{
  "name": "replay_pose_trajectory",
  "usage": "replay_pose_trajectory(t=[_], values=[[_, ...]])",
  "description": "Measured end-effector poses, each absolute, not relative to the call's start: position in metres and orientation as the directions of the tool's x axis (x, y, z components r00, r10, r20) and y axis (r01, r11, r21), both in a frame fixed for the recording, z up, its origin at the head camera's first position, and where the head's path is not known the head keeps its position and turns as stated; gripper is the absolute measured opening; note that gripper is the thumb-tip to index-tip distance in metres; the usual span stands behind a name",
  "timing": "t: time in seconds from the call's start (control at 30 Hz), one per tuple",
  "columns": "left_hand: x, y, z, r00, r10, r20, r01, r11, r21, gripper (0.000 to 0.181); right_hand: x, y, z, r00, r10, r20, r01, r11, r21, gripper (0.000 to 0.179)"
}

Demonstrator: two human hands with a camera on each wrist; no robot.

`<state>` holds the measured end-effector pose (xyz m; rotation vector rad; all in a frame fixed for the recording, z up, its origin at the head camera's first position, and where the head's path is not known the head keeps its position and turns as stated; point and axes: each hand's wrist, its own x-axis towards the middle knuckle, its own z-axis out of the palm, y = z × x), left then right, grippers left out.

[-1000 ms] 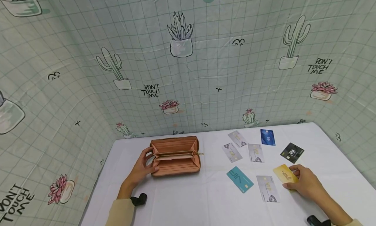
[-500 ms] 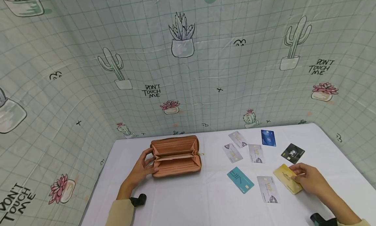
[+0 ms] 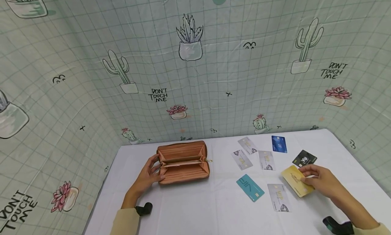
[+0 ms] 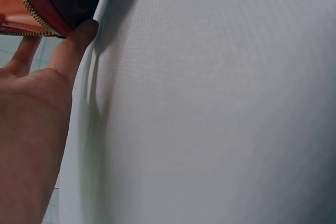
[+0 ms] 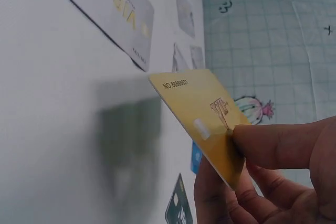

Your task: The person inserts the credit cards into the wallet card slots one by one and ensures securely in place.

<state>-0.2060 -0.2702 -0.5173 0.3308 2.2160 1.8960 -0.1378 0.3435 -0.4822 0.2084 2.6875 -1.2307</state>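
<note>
My left hand (image 3: 148,170) grips the left side of a brown zip-around wallet (image 3: 183,148), which lies spread apart on the table, its card slots and middle pocket showing. In the left wrist view, the thumb (image 4: 76,45) reaches the wallet's zipped corner. Between thumb and fingers, my right hand (image 3: 325,182) pinches a gold card (image 3: 294,180) by its right side. The right wrist view has this gold card (image 5: 197,103) tilted above the tabletop, its shadow below. Just behind that hand is a black VIP card (image 3: 305,157), partly overlapped by the fingers.
A silver VIP card (image 3: 278,197) and a teal card (image 3: 249,187) lie left of the gold one. Farther back are a blue card (image 3: 279,144) and several silver cards (image 3: 266,160). A cactus-print cloth (image 3: 213,69) hangs around the white table (image 3: 207,208).
My right thumb has slid onto the gold card's face, and the card has come up off the table, shifting slightly toward the back. My left hand keeps its place on the wallet.
</note>
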Motion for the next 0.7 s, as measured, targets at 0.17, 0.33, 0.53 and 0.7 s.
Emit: replay_pose_trajectory(t=[0.17, 0.33, 0.53, 0.7], values=[[-0.205, -0.270, -0.517, -0.957, 0.288, -0.017, 0.027, 0.147, 0.989, 0.098, -0.141, 0.336, -0.477, -0.975, 0.039, -0.220, 0.194, 0.633, -0.749, 0.038], [-0.205, -0.270, -0.517, -0.959, 0.284, -0.014, 0.029, 0.146, 0.989, 0.099, -0.145, 0.326, -0.471, -0.974, 0.019, -0.228, 0.192, 0.607, -0.771, 0.039], [-0.205, -0.269, -0.517, -0.962, 0.274, -0.021, 0.024, 0.160, 0.987, 0.099, -0.151, 0.314, -0.464, -0.972, -0.006, -0.234, 0.185, 0.594, -0.783, 0.038], [-0.205, -0.269, -0.518, -0.963, 0.270, -0.020, 0.023, 0.158, 0.987, 0.099, -0.155, 0.304, -0.459, -0.973, -0.028, -0.231, 0.173, 0.574, -0.800, 0.038]])
